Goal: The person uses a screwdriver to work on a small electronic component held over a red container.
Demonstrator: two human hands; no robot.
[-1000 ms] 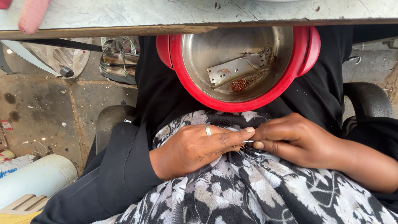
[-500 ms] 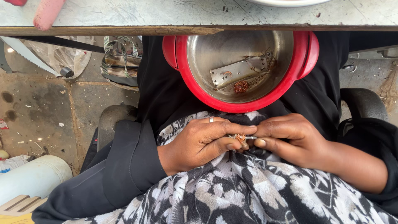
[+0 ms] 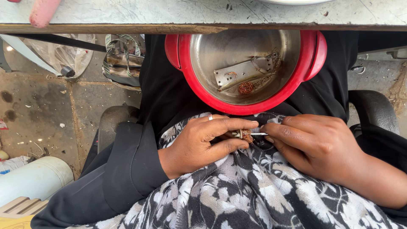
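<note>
My left hand [image 3: 203, 142], with a ring on one finger, pinches a small metal part wound with copper wire [image 3: 245, 135] between thumb and fingers. My right hand [image 3: 316, 144] meets it from the right, its fingertips holding a thin metal pin [image 3: 258, 134] that sticks out of the part. Both hands rest on my lap over black-and-white flowered cloth [image 3: 254, 199]. Just beyond them sits a red-rimmed metal bowl [image 3: 186, 63] on my lap, holding a flat metal bracket [image 3: 241, 73] and a small copper coil [image 3: 246, 87].
A worn grey table edge [image 3: 203, 19] runs across the top, with a pink object [image 3: 42, 12] on it at the left. On the stone floor at left are a bag [image 3: 123, 61], a plastic sheet and a pale blue cylinder [image 3: 34, 180]. Black chair armrests flank me.
My hands have stayed together at the small part; the fingers shifted slightly and the thin pin now shows between them. The view has drifted a little.
</note>
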